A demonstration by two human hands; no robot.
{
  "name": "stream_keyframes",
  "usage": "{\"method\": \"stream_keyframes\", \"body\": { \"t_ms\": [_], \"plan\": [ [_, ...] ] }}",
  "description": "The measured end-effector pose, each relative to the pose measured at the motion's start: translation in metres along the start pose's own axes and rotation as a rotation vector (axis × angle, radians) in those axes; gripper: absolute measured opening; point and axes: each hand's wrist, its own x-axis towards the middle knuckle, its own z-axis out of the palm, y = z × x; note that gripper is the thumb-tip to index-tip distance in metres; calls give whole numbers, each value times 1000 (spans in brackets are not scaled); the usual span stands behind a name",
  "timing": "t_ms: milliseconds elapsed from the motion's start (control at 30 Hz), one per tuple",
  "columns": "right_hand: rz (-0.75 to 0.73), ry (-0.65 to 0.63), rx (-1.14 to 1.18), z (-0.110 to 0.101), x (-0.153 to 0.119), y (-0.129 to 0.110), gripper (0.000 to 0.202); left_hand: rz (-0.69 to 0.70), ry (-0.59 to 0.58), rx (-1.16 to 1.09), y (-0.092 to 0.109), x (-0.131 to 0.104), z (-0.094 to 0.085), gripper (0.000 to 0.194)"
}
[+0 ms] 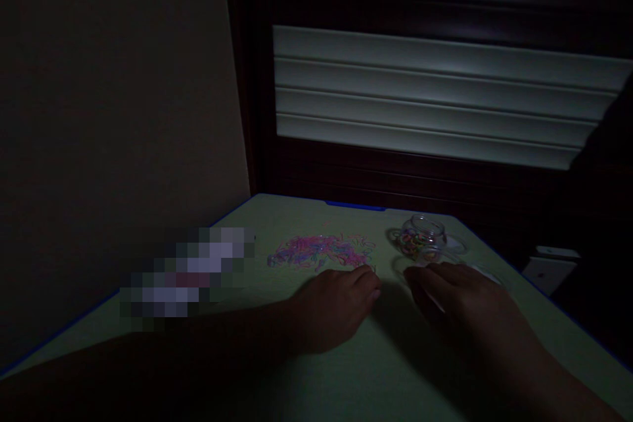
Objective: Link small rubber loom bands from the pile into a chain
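A loose spread of small pink, purple and blue bands lies on the pale green table. My left hand is at the near right edge of the spread, its fingers curled together; what they hold, if anything, is too dark to see. To the right, my right hand has its fingers pressed together in front of a clear jar with multicoloured bands inside. Clear round rims show just behind the right fingers. Whatever lies between those fingers is hidden.
A blurred-out pale item rests at the table's left. A blue strip marks the far edge. Beyond the right edge is a white device. A wall and a dark panel with pale slats stand behind.
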Motion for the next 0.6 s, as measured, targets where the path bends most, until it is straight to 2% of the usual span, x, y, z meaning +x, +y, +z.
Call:
{"method": "stream_keyframes", "body": {
  "t_ms": [133,600],
  "plan": [
    [11,28,-116,-4,0,3,16,-2,8,-10,0,0,0,19],
    [213,-69,-398,-25,2,3,15,-6,1,-29,-2,-1,2,21]
  ]
}}
